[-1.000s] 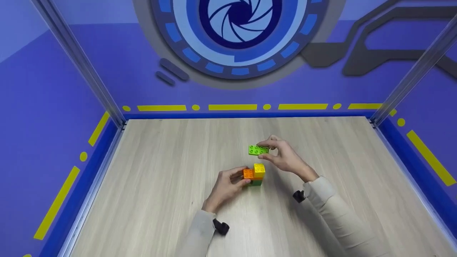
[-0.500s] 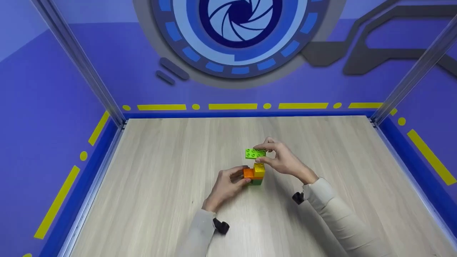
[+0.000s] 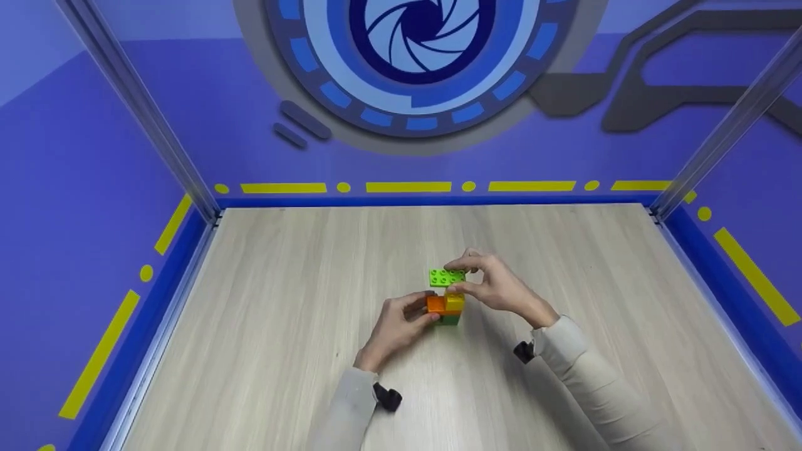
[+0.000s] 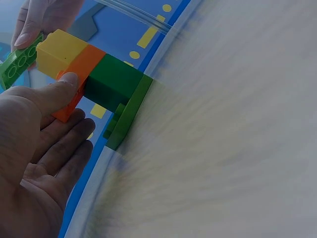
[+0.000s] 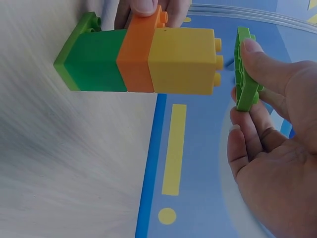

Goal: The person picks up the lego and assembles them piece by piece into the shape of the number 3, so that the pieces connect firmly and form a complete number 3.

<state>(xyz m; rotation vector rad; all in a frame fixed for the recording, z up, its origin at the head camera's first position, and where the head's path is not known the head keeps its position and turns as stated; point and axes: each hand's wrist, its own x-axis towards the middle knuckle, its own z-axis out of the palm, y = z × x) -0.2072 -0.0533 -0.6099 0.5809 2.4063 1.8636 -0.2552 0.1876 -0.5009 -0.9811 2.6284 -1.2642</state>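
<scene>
A small tower of toy building bricks stands on the table: a light green plate (image 5: 67,69) at the bottom, a dark green brick (image 5: 96,62), a flat orange brick (image 3: 435,305) jutting left, and a yellow brick (image 5: 183,62) on top. My left hand (image 3: 398,326) pinches the orange brick between thumb and fingers. My right hand (image 3: 498,282) pinches a flat lime green brick (image 3: 438,277) by its right end. In the right wrist view a narrow gap separates this brick from the yellow brick's studs. The head view hides part of the yellow brick behind the right thumb.
The pale wooden table (image 3: 282,282) spreads around the tower. Blue printed walls (image 3: 207,113) with metal corner posts (image 3: 156,125) enclose it at the back and sides. Black straps (image 3: 388,398) sit at both wrists.
My right hand has brought the lime green brick nearer and slightly left, to just above the yellow brick. The left hand and the tower have stayed in place.
</scene>
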